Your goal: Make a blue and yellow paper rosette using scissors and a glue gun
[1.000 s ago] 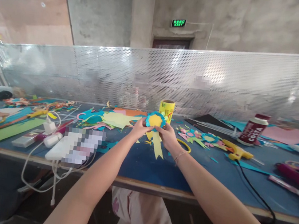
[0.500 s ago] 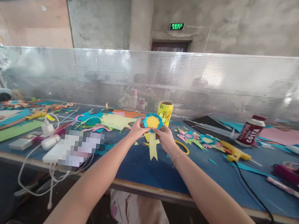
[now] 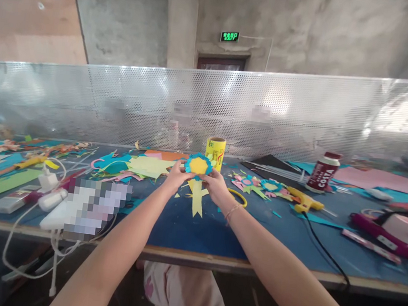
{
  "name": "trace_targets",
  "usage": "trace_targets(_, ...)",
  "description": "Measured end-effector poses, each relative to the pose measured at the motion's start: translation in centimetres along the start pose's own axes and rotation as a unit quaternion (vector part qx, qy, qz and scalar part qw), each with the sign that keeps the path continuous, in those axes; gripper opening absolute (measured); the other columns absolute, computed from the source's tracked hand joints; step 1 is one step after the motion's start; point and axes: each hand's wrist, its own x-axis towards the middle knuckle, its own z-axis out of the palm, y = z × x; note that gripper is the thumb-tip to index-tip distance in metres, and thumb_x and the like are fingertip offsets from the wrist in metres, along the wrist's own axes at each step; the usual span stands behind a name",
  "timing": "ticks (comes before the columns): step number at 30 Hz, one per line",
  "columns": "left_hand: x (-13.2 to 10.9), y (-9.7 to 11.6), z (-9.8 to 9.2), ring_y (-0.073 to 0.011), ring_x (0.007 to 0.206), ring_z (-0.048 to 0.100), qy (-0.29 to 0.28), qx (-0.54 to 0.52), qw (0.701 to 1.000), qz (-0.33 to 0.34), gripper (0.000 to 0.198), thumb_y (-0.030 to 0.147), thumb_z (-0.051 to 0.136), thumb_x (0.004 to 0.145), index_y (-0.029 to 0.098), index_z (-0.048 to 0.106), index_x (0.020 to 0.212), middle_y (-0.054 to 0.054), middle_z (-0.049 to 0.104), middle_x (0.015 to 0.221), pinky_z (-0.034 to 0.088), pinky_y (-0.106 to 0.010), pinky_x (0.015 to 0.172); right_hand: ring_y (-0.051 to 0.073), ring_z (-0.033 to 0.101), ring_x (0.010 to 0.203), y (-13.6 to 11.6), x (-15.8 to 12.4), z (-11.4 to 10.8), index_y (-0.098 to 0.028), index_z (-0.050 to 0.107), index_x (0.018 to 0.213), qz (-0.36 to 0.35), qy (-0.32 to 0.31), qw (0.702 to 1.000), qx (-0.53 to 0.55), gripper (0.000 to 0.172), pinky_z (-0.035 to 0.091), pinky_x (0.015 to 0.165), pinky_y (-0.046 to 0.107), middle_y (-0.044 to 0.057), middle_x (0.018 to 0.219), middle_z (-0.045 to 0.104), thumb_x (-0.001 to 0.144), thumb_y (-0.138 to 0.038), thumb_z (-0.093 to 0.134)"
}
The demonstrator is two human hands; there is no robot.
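Between my two hands is a paper rosette with a yellow round centre, a ruffled blue rim and a pale yellow forked tail hanging down. My left hand pinches its left edge. On the other side, my right hand grips the lower right edge, with a thin bracelet on the wrist. Just behind the rosette stands a yellow roll with a hollow core. A yellow ring-shaped handle lies by my right wrist, partly hidden by it.
Paper scraps are heaped left of centre. Finished-looking paper flowers, a yellow glue gun with a black cord and a COSTA bottle lie to the right. A white power strip with cables hangs near the front edge at left.
The whole view has turned slightly right, so everything sits further left. Another person's hand at the far left is out of view now. Both my hands still hold the rosette.
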Motion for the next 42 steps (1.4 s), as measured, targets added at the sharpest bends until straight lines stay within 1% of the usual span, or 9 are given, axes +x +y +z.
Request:
trace_targets(7, -0.1, 0.1, 0.1, -0.0158, 0.069, 0.062, 0.008, -0.014, 1.000, 0.009, 0.058, 0.016, 0.079, 0.049, 0.017, 0.048, 0.099, -0.002, 0.063, 0.076, 0.050, -0.032, 0.069, 0.010, 0.059, 0.068, 0.1, 0.3, -0.2, -0.021, 0.051, 0.078, -0.008, 0.030, 0.999, 0.022, 0.040, 0.045, 0.059, 0.021, -0.005, 0.071, 0.060, 0.048, -0.027, 0.077)
trace_targets(11, -0.1, 0.3, 0.0, -0.0176, 0.072, 0.063, 0.004, -0.018, 1.000, 0.004, 0.057, 0.016, 0.079, 0.048, 0.018, 0.049, 0.097, -0.003, 0.063, 0.077, 0.050, -0.033, 0.071, 0.007, 0.056, 0.063, 0.0, 0.3, -0.3, -0.021, 0.051, 0.077, -0.009, 0.021, 1.000, 0.012, 0.039, 0.043, 0.055, 0.019, -0.006, 0.071, 0.060, 0.050, -0.029, 0.077)
trace_targets(19, -0.3, 0.5, 0.2, -0.0148, 0.068, 0.063, 0.011, -0.046, 0.999, -0.023, 0.052, 0.014, 0.078, 0.049, 0.018, 0.048, 0.092, 0.000, 0.064, 0.074, 0.048, -0.029, 0.067, 0.007, 0.056, 0.060, -0.1, 0.2, -0.2, -0.020, 0.052, 0.070, 0.020, 0.035, 0.999, 0.020, 0.034, 0.044, 0.054, 0.019, -0.004, 0.068, 0.061, 0.047, -0.021, 0.077)
trace_targets(25, -0.2, 0.6, 0.1, -0.0127, 0.066, 0.062, 0.010, -0.047, 0.998, -0.034, 0.053, 0.015, 0.080, 0.051, 0.017, 0.048, 0.093, -0.001, 0.064, 0.075, 0.048, -0.026, 0.064, 0.008, 0.058, 0.063, 0.1, 0.5, -0.5, -0.020, 0.052, 0.072, 0.009, 0.030, 0.999, 0.020, 0.035, 0.047, 0.057, 0.020, -0.004, 0.070, 0.061, 0.048, -0.023, 0.078)
trace_targets(29, -0.2, 0.6, 0.0, -0.0120, 0.064, 0.061, 0.016, -0.029, 0.998, -0.047, 0.052, 0.015, 0.081, 0.052, 0.017, 0.049, 0.094, 0.000, 0.062, 0.072, 0.050, -0.027, 0.065, 0.008, 0.057, 0.062, 0.2, 0.6, -0.6, -0.020, 0.053, 0.074, 0.003, 0.027, 0.999, 0.026, 0.036, 0.048, 0.057, 0.020, -0.004, 0.069, 0.060, 0.049, -0.024, 0.078)
trace_targets(33, 0.1, 0.3, -0.1, -0.0123, 0.061, 0.061, 0.018, -0.039, 0.998, -0.042, 0.050, 0.014, 0.080, 0.054, 0.017, 0.049, 0.093, 0.001, 0.060, 0.067, 0.051, -0.029, 0.066, 0.008, 0.058, 0.060, 0.2, 0.8, -0.5, -0.021, 0.052, 0.080, 0.028, 0.034, 0.998, 0.052, 0.043, 0.050, 0.057, 0.020, -0.005, 0.069, 0.059, 0.048, -0.023, 0.081)
trace_targets(38, 0.6, -0.3, -0.4, -0.0137, 0.063, 0.062, 0.023, -0.047, 0.997, -0.048, 0.050, 0.013, 0.082, 0.052, 0.017, 0.051, 0.091, 0.000, 0.062, 0.069, 0.052, -0.030, 0.067, 0.006, 0.055, 0.055, 0.5, 1.1, -0.5, -0.018, 0.052, 0.078, 0.039, 0.033, 0.999, 0.016, 0.044, 0.050, 0.054, 0.020, -0.005, 0.067, 0.058, 0.046, -0.026, 0.082)
trace_targets(40, 0.5, -0.3, -0.4, -0.0139, 0.065, 0.063, 0.013, -0.053, 0.997, -0.059, 0.050, 0.014, 0.082, 0.053, 0.017, 0.052, 0.093, -0.001, 0.064, 0.074, 0.052, -0.031, 0.069, 0.007, 0.056, 0.057, 0.6, 1.2, -0.5, -0.018, 0.051, 0.076, 0.026, 0.039, 0.999, 0.002, 0.043, 0.049, 0.054, 0.019, -0.005, 0.066, 0.058, 0.047, -0.027, 0.082)
trace_targets(42, 0.2, -0.1, -0.2, -0.0145, 0.067, 0.064, -0.017, -0.060, 0.995, -0.074, 0.048, 0.017, 0.082, 0.055, 0.016, 0.053, 0.093, -0.003, 0.065, 0.079, 0.052, -0.032, 0.071, 0.007, 0.057, 0.059, 0.6, 1.1, -0.6, -0.017, 0.051, 0.075, 0.016, 0.044, 0.999, -0.007, 0.042, 0.049, 0.055, 0.019, -0.004, 0.066, 0.058, 0.047, -0.028, 0.081)
